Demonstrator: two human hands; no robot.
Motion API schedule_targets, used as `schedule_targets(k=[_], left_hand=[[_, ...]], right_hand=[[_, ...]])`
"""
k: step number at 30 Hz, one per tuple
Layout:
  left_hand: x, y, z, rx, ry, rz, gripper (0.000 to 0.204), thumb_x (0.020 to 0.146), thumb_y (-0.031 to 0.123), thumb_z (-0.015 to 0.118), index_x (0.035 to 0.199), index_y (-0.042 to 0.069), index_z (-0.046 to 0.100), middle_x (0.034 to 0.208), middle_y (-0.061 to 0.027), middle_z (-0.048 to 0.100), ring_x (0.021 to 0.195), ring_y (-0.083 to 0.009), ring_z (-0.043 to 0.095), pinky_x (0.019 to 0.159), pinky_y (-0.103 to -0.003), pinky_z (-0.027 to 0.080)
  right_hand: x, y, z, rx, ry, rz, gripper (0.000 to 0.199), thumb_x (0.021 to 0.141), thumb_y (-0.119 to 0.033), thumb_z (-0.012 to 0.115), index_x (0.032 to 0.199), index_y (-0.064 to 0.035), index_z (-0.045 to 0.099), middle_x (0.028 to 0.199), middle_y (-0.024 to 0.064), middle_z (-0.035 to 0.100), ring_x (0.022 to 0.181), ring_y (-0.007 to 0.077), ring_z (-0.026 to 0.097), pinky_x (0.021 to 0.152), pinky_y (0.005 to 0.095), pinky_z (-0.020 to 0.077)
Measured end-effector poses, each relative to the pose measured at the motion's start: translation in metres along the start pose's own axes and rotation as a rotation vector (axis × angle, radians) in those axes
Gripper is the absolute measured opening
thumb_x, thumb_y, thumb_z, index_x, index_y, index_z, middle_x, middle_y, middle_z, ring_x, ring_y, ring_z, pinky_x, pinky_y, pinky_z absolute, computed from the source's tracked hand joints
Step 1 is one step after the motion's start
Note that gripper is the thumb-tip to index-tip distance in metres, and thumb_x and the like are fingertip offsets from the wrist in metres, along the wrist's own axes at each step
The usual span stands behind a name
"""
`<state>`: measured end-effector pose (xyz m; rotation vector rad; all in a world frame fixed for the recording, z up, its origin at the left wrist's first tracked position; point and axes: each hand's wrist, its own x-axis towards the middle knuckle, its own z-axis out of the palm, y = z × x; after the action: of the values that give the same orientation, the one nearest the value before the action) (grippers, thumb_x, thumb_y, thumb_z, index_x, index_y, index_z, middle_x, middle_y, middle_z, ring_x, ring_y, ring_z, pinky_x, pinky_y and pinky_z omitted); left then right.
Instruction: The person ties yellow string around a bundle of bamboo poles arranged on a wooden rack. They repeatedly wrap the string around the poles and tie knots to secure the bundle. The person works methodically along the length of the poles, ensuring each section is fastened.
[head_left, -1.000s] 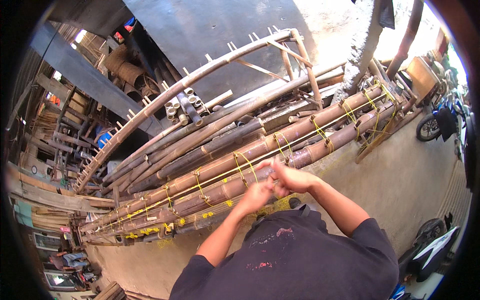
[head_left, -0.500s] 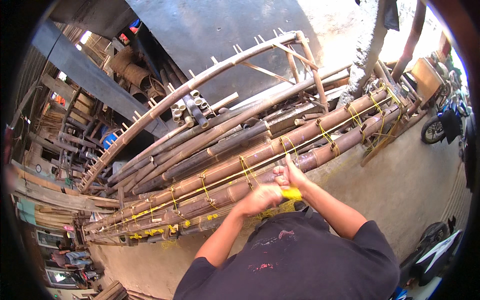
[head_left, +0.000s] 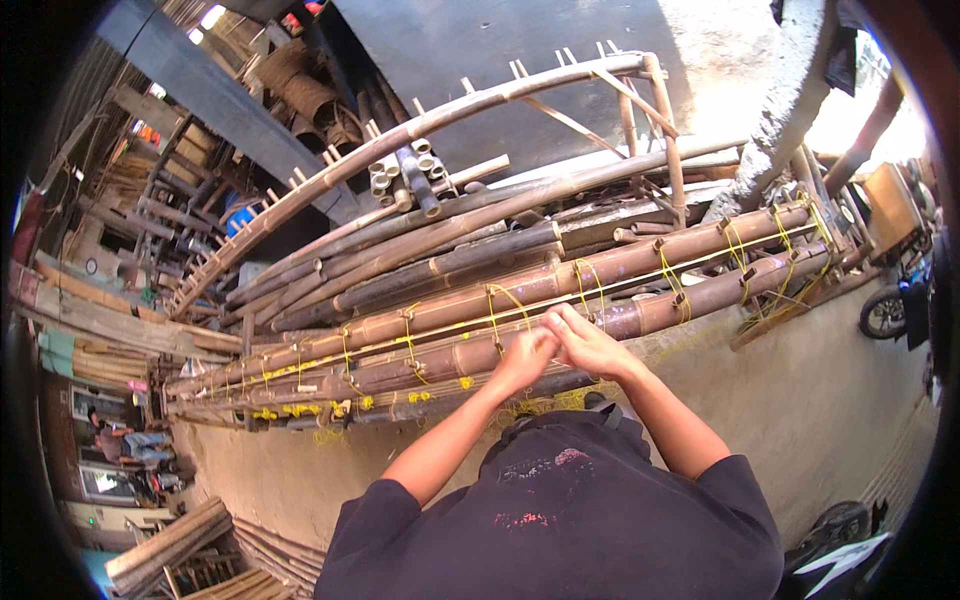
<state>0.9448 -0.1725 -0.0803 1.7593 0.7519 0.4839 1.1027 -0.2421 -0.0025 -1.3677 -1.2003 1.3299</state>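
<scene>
Bright daylight falls from the upper right of the frame, where the wall and ground glare nearly white. The upper left lies in deep shade. Focus is sharp at centre; straight poles bow toward the rim, which ends in a black, blurred border.

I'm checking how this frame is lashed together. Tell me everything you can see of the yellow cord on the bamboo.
The yellow cord is thin and bright, looped around the long brown bamboo poles at intervals along their length, binding them side by side. Loose ends and knotted tufts hang below the lower pole on the left. The left hand and right hand meet at one loop near the middle; whether they pinch the cord is hidden by the fingers.
</scene>
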Motion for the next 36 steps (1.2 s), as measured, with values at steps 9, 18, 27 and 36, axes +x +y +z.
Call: schedule_targets(k=[9,18,27,36], left_hand=[[0.087,0.027,-0.095,-0.639,0.631,-0.166,0.064,0.099,0.032,0.053,0.147,0.001,0.023,0.145,-0.0162,0.038,0.134,-0.0259,0.038,0.111,-0.04,0.028],[-0.067,0.01,-0.054,-0.681,1.023,-0.295,0.047,0.1,0.02,0.048,0.139,-0.005,0.039,0.134,-0.0204,0.049,0.128,-0.0304,0.048,0.11,-0.043,0.036],[-0.172,0.027,0.047,-0.844,0.03,-0.512,0.031,0.099,0.022,0.053,0.11,-0.005,0.062,0.074,-0.0105,0.067,0.063,-0.0144,0.064,0.061,-0.025,0.053],[-0.231,0.041,0.078,-0.071,-0.111,-0.278,0.071,0.101,0.045,0.043,0.149,0.0,0.018,0.144,-0.0276,0.035,0.13,-0.0361,0.044,0.104,-0.043,0.041]], right_hand=[[-0.007,0.072,0.047,-0.234,-0.091,-0.144,0.045,0.091,-0.031,0.063,0.119,0.0008,0.051,0.113,0.0263,0.055,0.115,0.0356,0.05,0.099,0.0445,0.0396],[0.062,0.176,0.089,-0.154,-0.558,0.057,0.053,0.086,-0.043,0.066,0.12,-0.0036,0.058,0.117,0.0195,0.063,0.111,0.0266,0.059,0.097,0.0391,0.0447],[-0.101,0.09,0.08,-0.16,-1.608,0.193,0.027,0.103,-0.027,0.037,0.103,-0.006,0.054,0.088,0.0053,0.058,0.076,0.0127,0.057,0.073,0.03,0.0493],[-0.169,0.082,0.035,-0.281,-1.176,0.017,0.023,0.095,-0.022,0.044,0.095,-0.0052,0.06,0.078,0.0032,0.059,0.071,0.0119,0.053,0.067,0.0303,0.0484]])
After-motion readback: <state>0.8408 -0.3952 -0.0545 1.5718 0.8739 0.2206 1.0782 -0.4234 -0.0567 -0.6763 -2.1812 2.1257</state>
